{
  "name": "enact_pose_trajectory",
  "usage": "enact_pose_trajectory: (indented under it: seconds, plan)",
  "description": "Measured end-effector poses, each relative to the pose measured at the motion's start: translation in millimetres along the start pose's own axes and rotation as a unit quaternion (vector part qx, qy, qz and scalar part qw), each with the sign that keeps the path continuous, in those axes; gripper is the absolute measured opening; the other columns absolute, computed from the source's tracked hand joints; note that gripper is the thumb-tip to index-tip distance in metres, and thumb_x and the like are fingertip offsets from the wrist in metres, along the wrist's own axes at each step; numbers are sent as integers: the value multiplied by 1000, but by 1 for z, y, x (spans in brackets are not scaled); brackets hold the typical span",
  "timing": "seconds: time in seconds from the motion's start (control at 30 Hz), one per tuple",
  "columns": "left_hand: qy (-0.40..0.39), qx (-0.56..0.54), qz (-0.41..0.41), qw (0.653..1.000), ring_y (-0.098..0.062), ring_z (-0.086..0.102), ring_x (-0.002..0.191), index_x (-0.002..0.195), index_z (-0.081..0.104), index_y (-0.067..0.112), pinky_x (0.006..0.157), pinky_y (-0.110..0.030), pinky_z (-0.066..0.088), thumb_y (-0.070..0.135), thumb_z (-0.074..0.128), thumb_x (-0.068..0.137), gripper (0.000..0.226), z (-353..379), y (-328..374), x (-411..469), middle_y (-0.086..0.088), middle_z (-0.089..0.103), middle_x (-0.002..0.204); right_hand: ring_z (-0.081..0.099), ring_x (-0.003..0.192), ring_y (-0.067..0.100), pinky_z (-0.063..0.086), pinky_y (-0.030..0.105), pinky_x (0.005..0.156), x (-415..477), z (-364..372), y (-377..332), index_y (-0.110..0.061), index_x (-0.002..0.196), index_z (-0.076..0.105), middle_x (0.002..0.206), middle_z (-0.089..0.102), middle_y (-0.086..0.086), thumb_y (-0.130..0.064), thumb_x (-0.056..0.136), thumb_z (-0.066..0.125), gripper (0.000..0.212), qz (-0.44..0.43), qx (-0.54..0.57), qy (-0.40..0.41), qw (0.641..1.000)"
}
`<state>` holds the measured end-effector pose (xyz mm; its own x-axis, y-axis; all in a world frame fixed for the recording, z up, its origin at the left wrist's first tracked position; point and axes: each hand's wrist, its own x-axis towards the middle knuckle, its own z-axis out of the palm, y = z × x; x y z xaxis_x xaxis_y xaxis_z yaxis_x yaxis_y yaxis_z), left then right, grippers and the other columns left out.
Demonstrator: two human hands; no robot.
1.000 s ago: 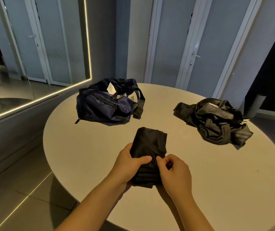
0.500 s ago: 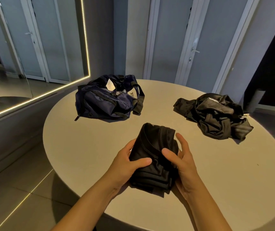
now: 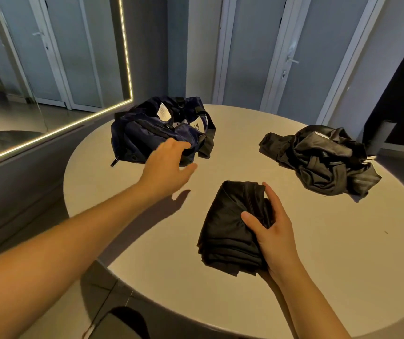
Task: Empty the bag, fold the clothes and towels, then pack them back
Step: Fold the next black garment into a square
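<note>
A folded black garment (image 3: 230,226) lies on the round table (image 3: 318,277) in front of me. My right hand (image 3: 273,231) grips its right side, thumb on top and fingers round the edge. At the back left sits a dark blue duffel bag (image 3: 147,135) with a white tag and black straps. My left hand (image 3: 169,162) reaches out over the table to the bag's near side, fingers spread, fingertips at the fabric; whether they touch it is unclear. A crumpled heap of black clothes (image 3: 323,157) lies at the back right.
A lit-edged mirror (image 3: 49,69) covers the wall on the left. White-framed doors (image 3: 291,57) stand behind the table. The table's near edge curves just below my forearms, with tiled floor (image 3: 49,319) under it.
My left hand has let go of the folded garment and moved up and left toward the bag. The right hand now holds the garment alone.
</note>
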<state>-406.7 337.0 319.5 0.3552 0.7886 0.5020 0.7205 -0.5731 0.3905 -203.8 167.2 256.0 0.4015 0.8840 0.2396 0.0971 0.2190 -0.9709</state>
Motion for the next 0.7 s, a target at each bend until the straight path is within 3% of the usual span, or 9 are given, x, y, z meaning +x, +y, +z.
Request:
enact_pose_trajectory:
  seconds: [0.03, 0.1, 0.17, 0.23, 0.33, 0.47, 0.6, 0.7]
  plan:
    - [30, 81, 36, 996, -30, 50, 126, 141, 54, 18, 107, -49, 42, 45, 68, 93, 56, -5, -14, 21, -9, 54, 136, 60, 121, 0, 53, 35, 104, 0, 0, 0, -44, 147, 45, 137, 59, -19, -19, 91, 75, 68, 0, 2, 3, 1000]
    - [18, 206, 60, 977, -32, 41, 139, 149, 45, 19, 119, -52, 28, 53, 64, 92, 70, -12, -45, 57, -11, 48, 148, 60, 121, -1, 52, 33, 104, 1, 0, 2, -40, 148, 46, 135, 61, -21, -19, 91, 74, 66, 3, 5, 7, 1000]
    - [-45, 262, 43, 963, -31, 27, 150, 159, 28, 23, 126, -55, 11, 65, 57, 92, 85, -11, -75, 78, -10, 36, 160, 60, 121, -1, 51, 32, 105, 2, -1, 3, -36, 149, 46, 136, 61, -21, -20, 91, 73, 66, 8, 3, 12, 1000]
    - [-88, 269, 21, 959, -29, 32, 149, 161, 23, 24, 126, -53, 7, 70, 50, 93, 87, -1, -99, 81, -7, 42, 158, 60, 119, -2, 51, 31, 104, 3, -1, 5, -35, 149, 47, 135, 61, -20, -20, 91, 74, 65, 13, -2, 15, 1000]
    - [-61, 240, 22, 969, -27, 59, 122, 153, 44, 25, 124, -45, 16, 57, 52, 99, 63, 16, -110, 69, -4, 70, 124, 62, 118, 0, 51, 32, 103, 5, 0, 6, -34, 147, 50, 134, 62, -19, -21, 89, 75, 64, 24, -3, 19, 1000]
    - [9, 189, 16, 982, -29, 68, 92, 136, 66, 21, 121, -41, 27, 30, 63, 101, 37, 36, -118, 47, -8, 76, 92, 62, 120, 5, 50, 35, 103, 7, -2, 10, -33, 147, 51, 135, 62, -16, -22, 88, 76, 65, 29, -1, 24, 999]
    - [45, 178, 66, 981, -28, 70, 83, 128, 71, 15, 113, -46, 40, 21, 77, 90, 39, 42, -109, 9, -5, 76, 86, 64, 118, 6, 51, 40, 106, 6, -2, 7, -33, 145, 53, 132, 65, -16, -20, 86, 77, 65, 39, 14, 27, 999]
    - [53, 154, 115, 980, -23, 70, 93, 131, 69, 16, 114, -41, 37, 34, 66, 93, 43, 32, -85, -35, -1, 76, 99, 67, 114, 11, 53, 46, 104, 4, 0, 1, -33, 141, 57, 125, 69, -16, -19, 84, 78, 63, 59, 30, 30, 997]
